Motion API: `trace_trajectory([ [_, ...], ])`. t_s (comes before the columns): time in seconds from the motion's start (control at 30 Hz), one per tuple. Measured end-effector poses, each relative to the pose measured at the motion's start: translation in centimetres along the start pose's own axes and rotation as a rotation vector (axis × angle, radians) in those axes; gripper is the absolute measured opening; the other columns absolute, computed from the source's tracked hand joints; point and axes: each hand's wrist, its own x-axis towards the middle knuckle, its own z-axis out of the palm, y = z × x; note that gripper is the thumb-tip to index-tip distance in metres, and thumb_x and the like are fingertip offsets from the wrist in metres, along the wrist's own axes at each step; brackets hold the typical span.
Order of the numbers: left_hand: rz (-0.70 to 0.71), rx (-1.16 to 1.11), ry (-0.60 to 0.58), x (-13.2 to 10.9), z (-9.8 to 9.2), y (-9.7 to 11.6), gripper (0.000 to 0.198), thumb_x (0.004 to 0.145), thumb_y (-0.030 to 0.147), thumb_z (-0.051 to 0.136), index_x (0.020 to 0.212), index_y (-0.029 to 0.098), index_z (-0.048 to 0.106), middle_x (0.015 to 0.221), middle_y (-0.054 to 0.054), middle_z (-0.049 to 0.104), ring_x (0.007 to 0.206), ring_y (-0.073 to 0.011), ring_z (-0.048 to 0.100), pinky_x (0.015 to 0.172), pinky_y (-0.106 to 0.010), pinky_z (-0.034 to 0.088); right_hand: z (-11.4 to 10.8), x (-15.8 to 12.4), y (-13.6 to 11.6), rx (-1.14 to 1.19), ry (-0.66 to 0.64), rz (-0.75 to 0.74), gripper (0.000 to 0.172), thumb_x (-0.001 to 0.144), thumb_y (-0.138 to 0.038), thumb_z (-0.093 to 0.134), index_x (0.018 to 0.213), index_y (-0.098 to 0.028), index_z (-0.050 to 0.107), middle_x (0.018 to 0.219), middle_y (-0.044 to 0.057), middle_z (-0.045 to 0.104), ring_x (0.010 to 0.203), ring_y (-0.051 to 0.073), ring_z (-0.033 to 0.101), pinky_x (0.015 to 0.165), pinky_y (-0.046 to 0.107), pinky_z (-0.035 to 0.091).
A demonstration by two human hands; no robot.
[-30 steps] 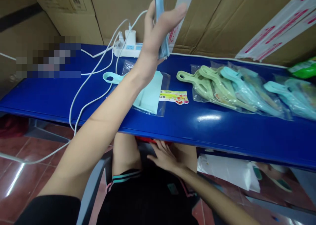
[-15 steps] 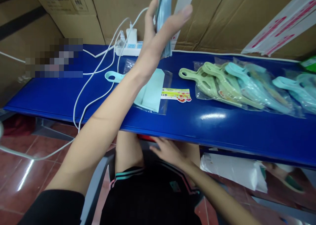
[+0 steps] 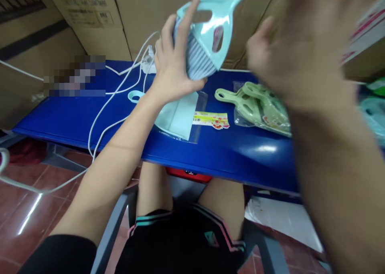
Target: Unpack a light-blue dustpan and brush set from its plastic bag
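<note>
My left hand (image 3: 174,61) grips a light-blue hand brush (image 3: 221,27) by its bristle end, with the fingers wrapped round the grey-blue bristles. The brush is held up above the table, its handle slanting to the upper right. My right hand (image 3: 288,53) is raised at the right, smeared by motion, so its fingers cannot be made out. Under my left wrist lies a light-blue dustpan (image 3: 180,115) on a clear plastic bag. Beside it is a yellow printed label card (image 3: 212,119). Pale green dustpans (image 3: 255,105) in clear bags lie near my right forearm.
White cables (image 3: 104,109) loop over the left of the blue table (image 3: 234,146). A light-blue bagged piece (image 3: 373,113) lies at the far right. Cardboard boxes (image 3: 144,9) stand behind. Below, a white package (image 3: 279,216) rests under the table near the grey chair.
My left hand has turned the brush so its broad face shows. From my lap, my right hand has risen over the table's right side, now covering some of the bagged pieces.
</note>
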Motion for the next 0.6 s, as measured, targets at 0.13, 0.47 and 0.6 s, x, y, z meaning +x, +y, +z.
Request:
trace_trajectory([
  [0.13, 0.075, 0.039, -0.101, -0.1, -0.6, 0.5, 0.109, 0.076, 0.041, 0.076, 0.173, 0.035, 0.027, 0.177, -0.012, 0.03, 0.166, -0.0413, 0.024, 0.135, -0.062, 0.023, 3.9, -0.3, -0.5, -0.238, 0.14, -0.102, 0.056, 0.114, -0.033, 0.026, 0.164, -0.034, 0.052, 0.172, 0.008, 0.045, 0.162, 0.045, 0.04, 0.125, 0.085, 0.02],
  [0.47, 0.208, -0.143, -0.178, 0.4, 0.1, 2.0, 0.096, 0.079, 0.043, 0.068, 0.17, 0.038, 0.037, 0.175, -0.003, 0.039, 0.166, -0.0389, 0.031, 0.136, -0.062, 0.026, 6.1, -1.7, 1.3, -0.175, 0.107, 0.012, 0.054, 0.115, -0.047, 0.028, 0.143, -0.032, 0.071, 0.159, 0.009, 0.061, 0.157, 0.036, 0.046, 0.127, 0.081, 0.015],
  [0.6, 0.276, -0.188, -0.224, 0.8, 0.6, 1.5, 0.102, 0.074, 0.054, 0.07, 0.169, 0.03, 0.039, 0.176, -0.004, 0.039, 0.165, -0.0414, 0.031, 0.137, -0.058, 0.024, 3.8, -1.7, -0.2, -0.153, 0.037, 0.153, 0.056, 0.112, -0.058, 0.029, 0.136, -0.038, 0.076, 0.153, 0.003, 0.066, 0.161, 0.034, 0.04, 0.134, 0.068, 0.019],
])
